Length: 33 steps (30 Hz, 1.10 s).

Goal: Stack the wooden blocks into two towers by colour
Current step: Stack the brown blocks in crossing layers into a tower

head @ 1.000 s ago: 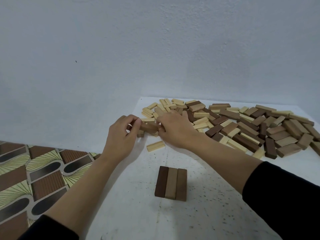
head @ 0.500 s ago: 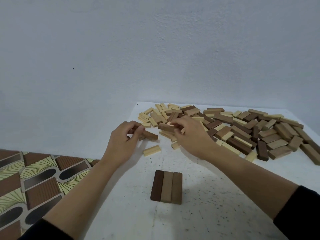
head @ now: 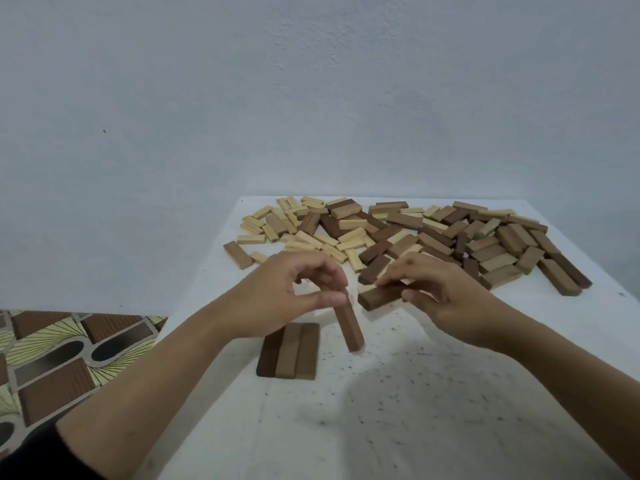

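The left hand pinches a reddish-brown rectangular wooden block hanging tilted beside a flat row of three brown wooden blocks, while the right hand grips a dark brown wooden block near the scattered pale-and-brown block pile on the white table.

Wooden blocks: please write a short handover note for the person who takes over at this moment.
Left hand pinches a brown block by its top end, hanging beside the base row.
Right hand grips a second brown block near the mixed pile.
Done: base row of three brown blocks, flat on the white table.
Left: rest of the brown tower; pale tower not begun.
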Tool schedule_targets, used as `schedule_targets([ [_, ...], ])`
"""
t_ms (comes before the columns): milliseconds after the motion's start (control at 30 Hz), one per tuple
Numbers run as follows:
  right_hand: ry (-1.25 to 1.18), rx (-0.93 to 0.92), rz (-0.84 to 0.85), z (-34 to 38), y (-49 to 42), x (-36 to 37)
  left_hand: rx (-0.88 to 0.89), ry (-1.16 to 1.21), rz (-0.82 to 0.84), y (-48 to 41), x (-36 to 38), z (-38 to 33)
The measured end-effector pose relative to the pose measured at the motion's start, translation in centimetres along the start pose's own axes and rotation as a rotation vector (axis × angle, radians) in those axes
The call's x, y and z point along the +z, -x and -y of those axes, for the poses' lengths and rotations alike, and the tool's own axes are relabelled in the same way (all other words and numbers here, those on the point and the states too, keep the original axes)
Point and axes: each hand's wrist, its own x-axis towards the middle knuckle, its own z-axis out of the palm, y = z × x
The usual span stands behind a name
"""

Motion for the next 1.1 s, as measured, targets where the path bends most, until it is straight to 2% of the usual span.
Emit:
schedule_targets([
  [133, 0.094, -0.005, 0.146, -0.3, 2.6, -0.9, -0.011, -0.086, 0.110, -0.5, 1.8, -0.8],
  [333, 0.135, -0.126, 0.189, -0.7, 3.6, 0.1, 0.010, -0.219, 0.073, -1.2, 3.2, -0.2],
  [467, 0.163, -0.188, 0.115, -0.9, 2.8, 1.3, 0.046, -0.333, 0.086, -1.3, 3.6, 0.5],
  [600, 0.207, -0.065, 0.012, -0.7, 2.3, 1.9, 0.063, -0.390, 0.058, -1.1, 3.4, 1.1],
  [700, 0.244, 0.007, 0.059, -0.7, 2.3, 1.9, 0.025, -0.460, 0.143, -0.5, 2.9, 0.7],
  [800, 0.228, 0.000, 0.061, -0.6, 2.6, 2.1, 0.001, -0.531, 0.264, -0.1, 2.7, 0.4],
  [967, 0.288, -0.065, 0.002, -1.1, 1.5, 2.7, 0.057, -0.580, 0.215, -0.9, 3.4, 0.7],
  [1100, 0.344, -0.093, -0.137, -2.0, -0.1, 2.4, 0.041, -0.599, 0.216, -1.2, 3.6, 0.6],
])
